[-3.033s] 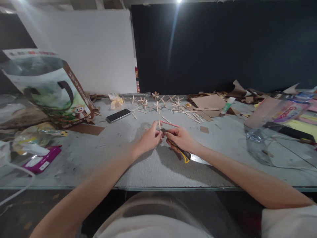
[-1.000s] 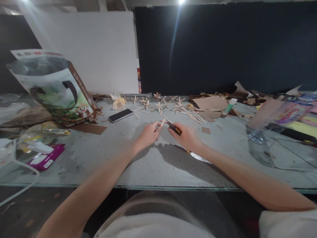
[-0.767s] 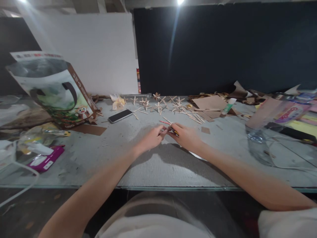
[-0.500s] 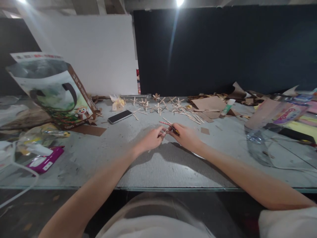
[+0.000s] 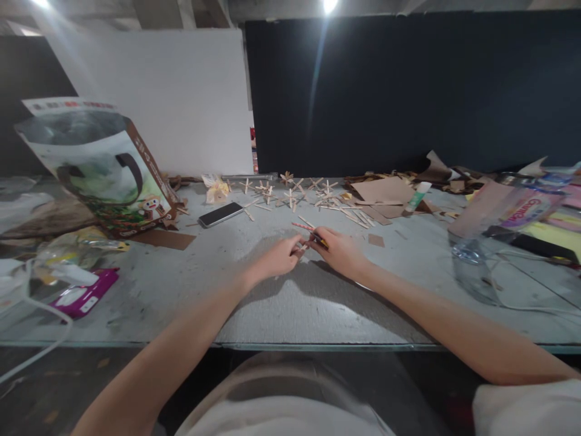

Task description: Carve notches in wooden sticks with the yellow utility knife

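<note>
My left hand [image 5: 278, 259] rests on the grey table [image 5: 281, 303], fingers pinched on a small wooden stick [image 5: 298, 247] pressed flat against the surface. My right hand [image 5: 341, 249] is closed round a yellow-and-black utility knife [image 5: 318, 238], its tip at the stick beside my left fingertips. A thin pink stick [image 5: 301, 226] lies just beyond the two hands. Both hands meet at the middle of the table.
Several glued stick crosses [image 5: 290, 192] and cardboard scraps [image 5: 384, 192] lie at the back. A phone [image 5: 220, 214] and a printed box [image 5: 97, 172] lie left, a purple packet [image 5: 82, 293] near left. A glue tube [image 5: 417, 195] and clear plastic container [image 5: 503, 242] stand right.
Three seconds ago both hands held the sticks raised above the table. They have since come down, and the knife tip now meets the stick held flat under my left fingers.
</note>
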The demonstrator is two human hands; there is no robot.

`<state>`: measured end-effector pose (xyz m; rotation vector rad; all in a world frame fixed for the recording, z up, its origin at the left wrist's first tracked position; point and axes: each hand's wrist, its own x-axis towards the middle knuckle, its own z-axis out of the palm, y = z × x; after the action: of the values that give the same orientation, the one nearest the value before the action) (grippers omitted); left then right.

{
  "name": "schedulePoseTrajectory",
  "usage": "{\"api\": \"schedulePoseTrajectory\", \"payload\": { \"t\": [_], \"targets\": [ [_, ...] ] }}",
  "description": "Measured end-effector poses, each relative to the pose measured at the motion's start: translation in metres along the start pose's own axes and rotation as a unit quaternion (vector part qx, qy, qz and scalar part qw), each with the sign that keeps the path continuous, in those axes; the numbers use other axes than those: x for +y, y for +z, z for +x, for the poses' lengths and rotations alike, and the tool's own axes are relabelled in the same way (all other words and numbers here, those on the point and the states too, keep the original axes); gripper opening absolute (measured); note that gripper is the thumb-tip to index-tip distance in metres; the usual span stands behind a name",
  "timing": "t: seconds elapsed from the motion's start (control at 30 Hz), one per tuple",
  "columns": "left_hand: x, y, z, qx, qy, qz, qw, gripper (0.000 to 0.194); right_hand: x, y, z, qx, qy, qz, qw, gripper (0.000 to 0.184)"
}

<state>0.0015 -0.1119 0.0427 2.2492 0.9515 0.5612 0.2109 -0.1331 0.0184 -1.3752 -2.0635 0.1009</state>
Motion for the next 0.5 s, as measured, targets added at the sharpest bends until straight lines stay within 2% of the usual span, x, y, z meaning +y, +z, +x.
{"api": "schedulePoseTrajectory", "payload": {
  "t": [0.23,0.5],
  "targets": [
    [-0.0036,0.003,0.0012,-0.016,-0.017,-0.041,0.999,0.018,0.0006,0.0009,0.0001,-0.004,-0.003,0.022,1.0,0.013],
    [-0.0051,0.0034,0.0021,-0.019,-0.031,-0.091,0.995,0.011,0.0015,0.0023,0.0002,-0.019,-0.02,0.016,0.999,0.012]
  ]
}}
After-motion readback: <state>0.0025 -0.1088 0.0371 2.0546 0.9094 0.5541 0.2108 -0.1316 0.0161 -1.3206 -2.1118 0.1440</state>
